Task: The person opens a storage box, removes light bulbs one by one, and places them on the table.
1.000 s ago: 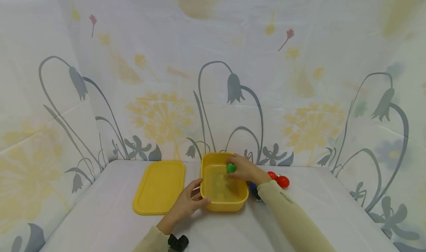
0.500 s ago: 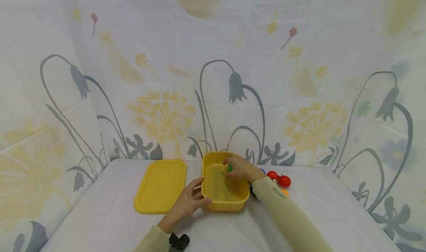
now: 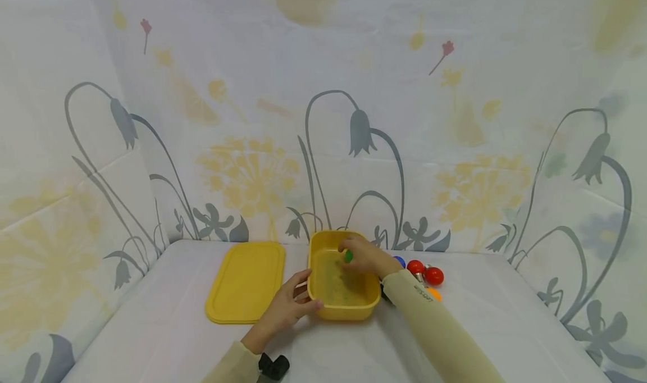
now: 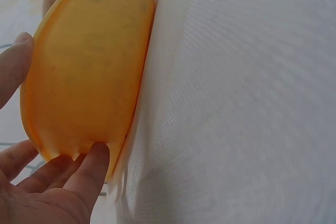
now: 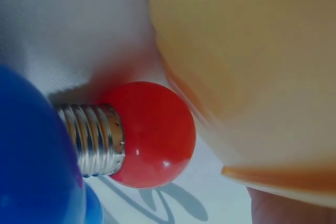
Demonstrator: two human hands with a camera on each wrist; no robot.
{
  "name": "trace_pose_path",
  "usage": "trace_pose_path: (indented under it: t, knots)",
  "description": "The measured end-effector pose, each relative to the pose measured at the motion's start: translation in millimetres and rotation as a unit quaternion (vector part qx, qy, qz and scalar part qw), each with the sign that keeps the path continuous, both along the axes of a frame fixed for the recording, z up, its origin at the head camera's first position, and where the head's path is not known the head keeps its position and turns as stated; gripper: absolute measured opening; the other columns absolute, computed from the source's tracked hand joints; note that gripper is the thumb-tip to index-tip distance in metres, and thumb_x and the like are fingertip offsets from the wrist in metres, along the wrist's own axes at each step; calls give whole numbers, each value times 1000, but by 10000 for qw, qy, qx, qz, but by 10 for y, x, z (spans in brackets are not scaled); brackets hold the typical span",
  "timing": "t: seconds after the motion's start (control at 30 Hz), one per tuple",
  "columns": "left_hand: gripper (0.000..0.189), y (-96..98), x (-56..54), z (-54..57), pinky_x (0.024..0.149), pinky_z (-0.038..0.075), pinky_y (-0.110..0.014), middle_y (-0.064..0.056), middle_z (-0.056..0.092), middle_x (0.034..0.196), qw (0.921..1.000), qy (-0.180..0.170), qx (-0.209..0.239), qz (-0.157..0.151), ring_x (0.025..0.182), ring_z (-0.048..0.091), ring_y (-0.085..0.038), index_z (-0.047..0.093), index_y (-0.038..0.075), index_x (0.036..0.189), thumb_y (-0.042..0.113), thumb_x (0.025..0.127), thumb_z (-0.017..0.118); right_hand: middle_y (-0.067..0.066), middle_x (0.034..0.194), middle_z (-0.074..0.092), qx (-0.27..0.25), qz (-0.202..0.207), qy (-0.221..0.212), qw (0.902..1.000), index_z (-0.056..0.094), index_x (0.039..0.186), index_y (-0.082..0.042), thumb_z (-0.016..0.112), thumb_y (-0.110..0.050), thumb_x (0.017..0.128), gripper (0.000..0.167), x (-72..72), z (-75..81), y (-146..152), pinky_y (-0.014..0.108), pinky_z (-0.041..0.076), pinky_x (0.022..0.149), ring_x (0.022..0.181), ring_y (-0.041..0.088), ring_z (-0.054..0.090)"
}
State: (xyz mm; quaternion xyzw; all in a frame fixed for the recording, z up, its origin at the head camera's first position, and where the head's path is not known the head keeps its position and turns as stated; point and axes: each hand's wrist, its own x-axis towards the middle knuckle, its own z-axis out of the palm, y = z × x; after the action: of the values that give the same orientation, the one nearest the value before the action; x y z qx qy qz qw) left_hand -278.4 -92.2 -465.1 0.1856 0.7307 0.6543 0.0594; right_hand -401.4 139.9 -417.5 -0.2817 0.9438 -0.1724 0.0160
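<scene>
A yellow plastic container (image 3: pixel 345 314) sits on the table, its inside facing up. At its near left corner my left hand (image 3: pixel 287 309) holds it, thumb on the front wall and fingers along the left wall. The left wrist view shows the fingertips against the container's outer wall (image 4: pixel 92 66). My right hand (image 3: pixel 365 257) reaches inside over the right rim and holds a green light bulb (image 3: pixel 348 255), mostly hidden by the fingers. In the right wrist view that hand is nearly all hidden behind the container wall.
A flat yellow lid (image 3: pixel 246 282) lies to the container's left. On the right are two red light bulbs (image 3: pixel 433 276), a blue bulb (image 3: pixel 400 261) and an orange object (image 3: pixel 433 294), partly behind the right sleeve. A patterned cloth wall (image 3: pixel 242 119) stands behind.
The right hand has shifted slightly left and in, and less of the green bulb shows. The blue bulb and orange object have come into sight beside the sleeve. The left hand keeps its hold.
</scene>
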Motion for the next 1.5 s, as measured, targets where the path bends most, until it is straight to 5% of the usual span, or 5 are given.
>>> trace_pose_path:
  t: [0.97, 1.5]
  knots:
    - [82, -6, 2, 12, 102, 43, -40, -24, 27, 150, 9999, -14, -123, -3, 134, 36, -39, 24, 1, 149, 17, 86, 73, -10, 100, 56, -61, 420, -219, 9989, 66, 115, -17, 74, -18, 85, 31, 148, -82, -22, 28, 49, 87, 89, 12, 51]
    - [83, -7, -4, -12, 101, 44, -40, -25, 28, 149, 10000, -15, -36, -3, 133, 37, -39, 23, -1, 149, 15, 85, 73, -3, 115, 59, -755, 297, -244, 9964, 62, 121, -10, 74, -20, 85, 39, 280, -1, 84, 36, 50, 94, 99, 15, 53]
